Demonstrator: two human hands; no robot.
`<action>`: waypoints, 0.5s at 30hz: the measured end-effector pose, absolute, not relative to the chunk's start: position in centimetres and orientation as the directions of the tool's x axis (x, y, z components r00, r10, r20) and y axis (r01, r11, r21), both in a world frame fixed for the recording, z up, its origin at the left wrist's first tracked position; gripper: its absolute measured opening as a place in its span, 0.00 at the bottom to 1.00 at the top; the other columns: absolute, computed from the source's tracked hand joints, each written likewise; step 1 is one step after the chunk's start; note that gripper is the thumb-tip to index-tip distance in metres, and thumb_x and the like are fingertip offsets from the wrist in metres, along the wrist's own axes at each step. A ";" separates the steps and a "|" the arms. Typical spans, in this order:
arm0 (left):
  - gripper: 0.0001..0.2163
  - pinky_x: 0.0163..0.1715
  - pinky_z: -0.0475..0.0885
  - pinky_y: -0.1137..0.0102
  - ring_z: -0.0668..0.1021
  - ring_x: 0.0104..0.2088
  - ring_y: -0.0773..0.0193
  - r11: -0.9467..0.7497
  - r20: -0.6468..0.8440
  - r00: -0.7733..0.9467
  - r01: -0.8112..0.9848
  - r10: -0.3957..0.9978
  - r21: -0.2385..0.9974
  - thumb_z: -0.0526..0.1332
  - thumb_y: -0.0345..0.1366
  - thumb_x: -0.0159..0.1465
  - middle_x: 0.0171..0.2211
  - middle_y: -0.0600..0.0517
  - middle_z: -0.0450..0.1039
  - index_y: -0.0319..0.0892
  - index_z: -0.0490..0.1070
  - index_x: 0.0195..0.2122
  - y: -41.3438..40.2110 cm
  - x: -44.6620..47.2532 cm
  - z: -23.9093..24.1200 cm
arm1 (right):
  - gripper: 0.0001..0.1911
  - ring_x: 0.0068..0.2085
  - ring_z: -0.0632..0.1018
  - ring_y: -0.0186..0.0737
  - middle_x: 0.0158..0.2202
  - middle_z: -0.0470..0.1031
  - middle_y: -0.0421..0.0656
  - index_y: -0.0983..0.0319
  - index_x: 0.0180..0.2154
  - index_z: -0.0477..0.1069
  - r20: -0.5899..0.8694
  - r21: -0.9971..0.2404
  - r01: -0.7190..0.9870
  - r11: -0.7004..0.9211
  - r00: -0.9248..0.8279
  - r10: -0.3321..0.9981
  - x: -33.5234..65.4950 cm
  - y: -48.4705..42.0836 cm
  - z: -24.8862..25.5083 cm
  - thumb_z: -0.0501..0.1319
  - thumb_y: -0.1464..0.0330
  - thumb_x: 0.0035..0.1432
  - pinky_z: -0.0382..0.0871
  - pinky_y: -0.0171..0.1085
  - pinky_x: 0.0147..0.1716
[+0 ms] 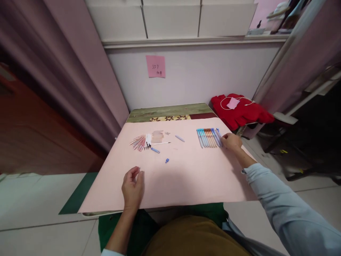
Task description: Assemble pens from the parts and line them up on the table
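Note:
My right hand [231, 142] reaches to the right end of a row of several pens [209, 137] laid side by side on a pink sheet [186, 177]; its fingertips touch the last pen, and I cannot see whether they grip it. My left hand [132, 188] rests near the sheet's front edge with fingers loosely curled and nothing visible in it. A fan of pen refills and parts [144, 141] lies at the left. Loose blue pieces [180, 138] [155, 150] and a small blue cap [167, 160] lie between them.
The pink sheet covers a small table [167, 113] set against a wall with a pink note [155, 66]. A red garment [241, 110] with a white cable lies on a seat at the right. Curtains hang at both sides.

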State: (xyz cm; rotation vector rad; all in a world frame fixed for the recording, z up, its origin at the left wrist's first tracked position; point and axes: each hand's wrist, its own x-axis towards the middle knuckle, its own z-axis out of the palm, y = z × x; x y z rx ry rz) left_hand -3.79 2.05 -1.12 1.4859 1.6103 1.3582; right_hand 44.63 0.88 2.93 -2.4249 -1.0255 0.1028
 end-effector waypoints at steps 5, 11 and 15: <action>0.18 0.51 0.72 0.60 0.78 0.45 0.56 -0.094 0.170 -0.270 0.273 0.948 0.957 0.66 0.42 0.57 0.44 0.45 0.76 0.41 0.72 0.46 1.9 -3.6 -1.1 | 0.10 0.27 0.72 0.42 0.24 0.74 0.48 0.63 0.26 0.76 0.150 -0.494 0.663 -0.562 0.702 0.696 45.1 2.0 2.9 0.63 0.63 0.50 0.60 0.42 0.27; 0.22 0.46 0.74 0.64 0.79 0.42 0.61 -0.069 0.062 -0.404 -0.003 0.913 0.998 0.68 0.39 0.54 0.45 0.45 0.75 0.42 0.68 0.49 2.1 -5.1 1.3 | 0.11 0.27 0.75 0.56 0.25 0.75 0.55 0.59 0.23 0.77 0.155 -0.505 0.690 -0.519 0.664 0.732 45.7 2.1 1.6 0.61 0.60 0.47 0.59 0.49 0.26; 0.27 0.44 0.75 0.62 0.79 0.36 0.65 -0.099 0.050 -0.501 -0.072 0.864 0.992 0.68 0.39 0.55 0.46 0.46 0.74 0.43 0.63 0.54 1.6 -9.1 4.1 | 0.12 0.29 0.77 0.65 0.25 0.74 0.58 0.53 0.19 0.74 0.128 -0.549 0.627 -0.553 0.716 0.686 47.9 2.6 -1.3 0.61 0.55 0.44 0.59 0.53 0.25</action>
